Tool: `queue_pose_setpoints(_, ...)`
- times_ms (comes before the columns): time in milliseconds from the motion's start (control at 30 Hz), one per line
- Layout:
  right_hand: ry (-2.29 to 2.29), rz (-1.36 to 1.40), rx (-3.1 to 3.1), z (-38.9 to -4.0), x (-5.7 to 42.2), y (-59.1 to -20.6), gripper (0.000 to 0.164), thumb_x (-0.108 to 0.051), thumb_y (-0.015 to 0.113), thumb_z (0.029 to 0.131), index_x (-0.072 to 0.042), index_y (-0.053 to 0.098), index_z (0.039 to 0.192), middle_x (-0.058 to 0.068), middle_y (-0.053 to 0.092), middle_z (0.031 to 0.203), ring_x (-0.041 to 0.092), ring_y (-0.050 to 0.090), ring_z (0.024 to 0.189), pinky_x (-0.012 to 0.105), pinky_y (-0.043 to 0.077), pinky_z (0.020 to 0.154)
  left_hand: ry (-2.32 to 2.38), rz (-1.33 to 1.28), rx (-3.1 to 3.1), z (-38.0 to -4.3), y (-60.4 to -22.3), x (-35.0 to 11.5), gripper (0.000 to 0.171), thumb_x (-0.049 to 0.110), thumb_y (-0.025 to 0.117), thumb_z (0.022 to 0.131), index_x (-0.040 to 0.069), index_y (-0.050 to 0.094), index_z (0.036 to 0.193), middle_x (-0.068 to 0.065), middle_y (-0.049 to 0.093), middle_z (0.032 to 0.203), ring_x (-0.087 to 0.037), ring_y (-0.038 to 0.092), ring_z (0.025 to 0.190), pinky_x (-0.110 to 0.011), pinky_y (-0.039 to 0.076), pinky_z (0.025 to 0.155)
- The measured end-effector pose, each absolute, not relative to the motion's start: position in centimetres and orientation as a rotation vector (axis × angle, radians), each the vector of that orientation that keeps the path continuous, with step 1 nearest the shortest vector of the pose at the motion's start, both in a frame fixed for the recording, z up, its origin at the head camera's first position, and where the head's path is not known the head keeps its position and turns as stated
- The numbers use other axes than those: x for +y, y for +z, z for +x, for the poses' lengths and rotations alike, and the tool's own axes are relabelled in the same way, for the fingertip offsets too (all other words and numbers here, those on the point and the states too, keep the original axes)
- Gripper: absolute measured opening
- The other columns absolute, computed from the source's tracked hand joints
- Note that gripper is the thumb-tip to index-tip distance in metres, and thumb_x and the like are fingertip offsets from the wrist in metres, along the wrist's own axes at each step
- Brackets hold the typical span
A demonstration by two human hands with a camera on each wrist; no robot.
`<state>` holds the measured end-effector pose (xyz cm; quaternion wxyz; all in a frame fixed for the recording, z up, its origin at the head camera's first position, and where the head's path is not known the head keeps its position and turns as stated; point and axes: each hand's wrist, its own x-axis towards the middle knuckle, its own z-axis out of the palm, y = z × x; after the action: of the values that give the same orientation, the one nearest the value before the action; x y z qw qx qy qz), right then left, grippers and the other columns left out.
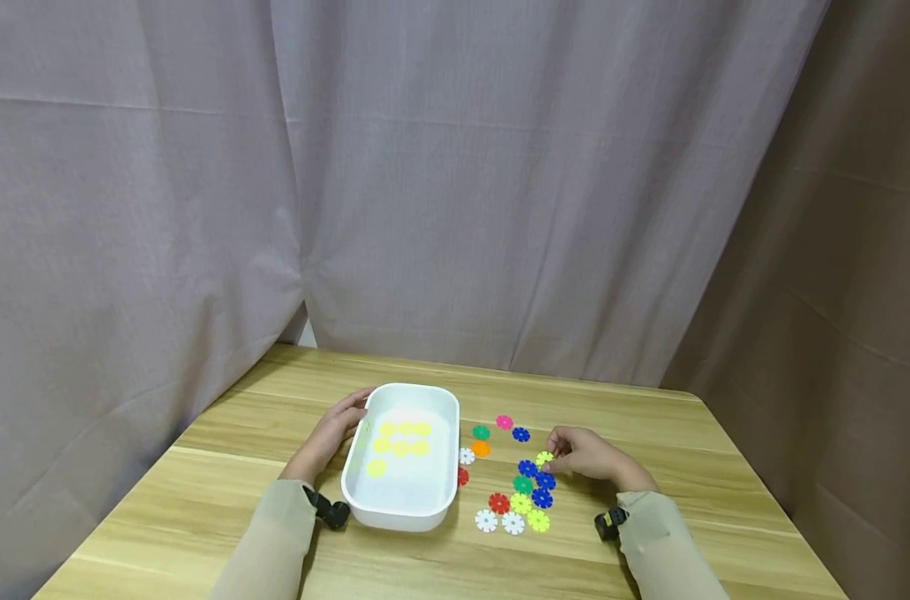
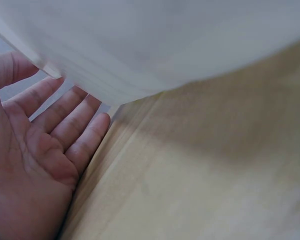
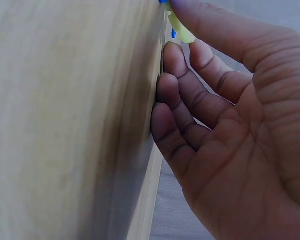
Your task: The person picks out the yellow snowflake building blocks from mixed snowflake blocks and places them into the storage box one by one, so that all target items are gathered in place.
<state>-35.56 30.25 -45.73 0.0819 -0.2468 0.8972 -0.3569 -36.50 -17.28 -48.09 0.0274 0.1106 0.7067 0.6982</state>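
Note:
A white plastic tray (image 1: 399,508) holds several yellow snowflake discs (image 1: 401,448). My left hand (image 1: 340,427) is at the tray's left rim; in the left wrist view its fingers (image 2: 65,120) lie fairly straight beside the outer wall, and the rim hides the thumb tip. To the right of the tray, my right hand (image 1: 586,454) pinches a yellow-green snowflake disc (image 1: 544,458) between thumb and fingers, low over the table. The right wrist view shows this disc (image 3: 181,29) by the thumb, its other fingertips close to the tabletop. Blue discs (image 1: 545,482) lie just beside that hand.
Loose discs lie between tray and right hand: white (image 1: 486,521), red (image 1: 498,503), green (image 1: 481,432), orange (image 1: 481,449), pink (image 1: 504,422) and more yellow-green ones (image 1: 538,521). Grey curtains (image 1: 500,208) hang behind the wooden table (image 1: 425,567).

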Motion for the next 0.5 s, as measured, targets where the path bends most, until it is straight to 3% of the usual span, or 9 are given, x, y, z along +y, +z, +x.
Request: queue_pose_setpoints(500, -1.095, -0.758, 2.693, -35.57, 30.03, -45.62, 0.025, -0.015, 0.078, 0.088, -0.002, 0.058, 0.096, 0.004, 0.058, 0.081, 0.013, 0.049, 0.067, 0.024, 0.042, 0.057, 2.159, 0.364, 2.171, -36.52, -48.16, -17.33, 0.051, 0.019, 0.049, 0.101, 0.015, 0.047, 0.151, -0.015, 0.048, 0.150, -0.032, 0.048, 0.135, -0.039, 0.039, 0.111)
